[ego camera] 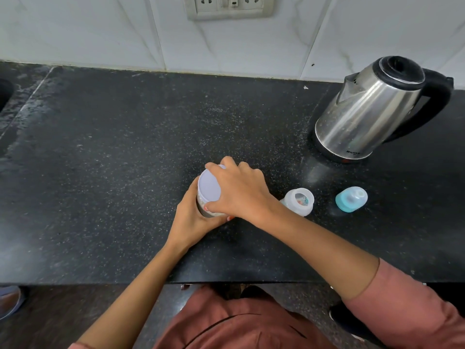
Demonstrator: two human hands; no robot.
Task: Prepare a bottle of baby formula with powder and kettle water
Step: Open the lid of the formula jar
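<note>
Near the middle of the black speckled table, a little towards the front edge, the powder jar stands upright between both hands. The left hand comes from below and wraps round the jar's body, its fingers curled to the near side. The right hand reaches across from the right and sits on top, with fingers and thumb curled over the rim of the pale lid, so both hands are clamped on the one jar. Just to the right of the right wrist, partly hidden by it, the clear baby bottle stands with its open mouth facing up. The teal cap lies further right on the table, apart from the bottle. Well beyond them, at the back right, the steel kettle with a black lid and handle sits on its base close to the tiled wall. Small dark print low on the kettle's side seems to begin "MILT"; the rest is too small to read. The hands cover most of the jar's side, so no label can be read there. Coloured marks show through the bottle but cannot be read. A socket panel is set in the wall, top centre. A rust-pink sleeve covers the right upper arm.
</note>
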